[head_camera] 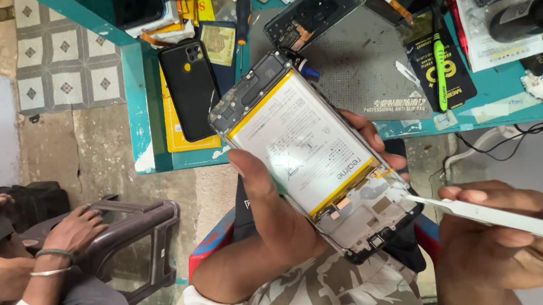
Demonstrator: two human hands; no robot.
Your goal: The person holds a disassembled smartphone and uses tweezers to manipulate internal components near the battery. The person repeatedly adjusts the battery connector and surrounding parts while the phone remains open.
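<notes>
The left hand (pixel 280 204) is clasping an opened black smartphone with white battery (pixel 313 152); the right hand (pixel 508 236) is pinching a white flat plastic pry tool (pixel 490 215), tip touching the phone's lower end.

Two phones lie or are held with their backs off: one opened phone (pixel 312 155) with a white battery, one bare phone frame (pixel 313 12) on the bench; one black phone (pixel 192 88) stays closed; one white prying tool (pixel 496 216); one green-handled tool (pixel 441 69); one grey mat (pixel 360 63); one plastic stool (pixel 132 225); three hands show.
</notes>
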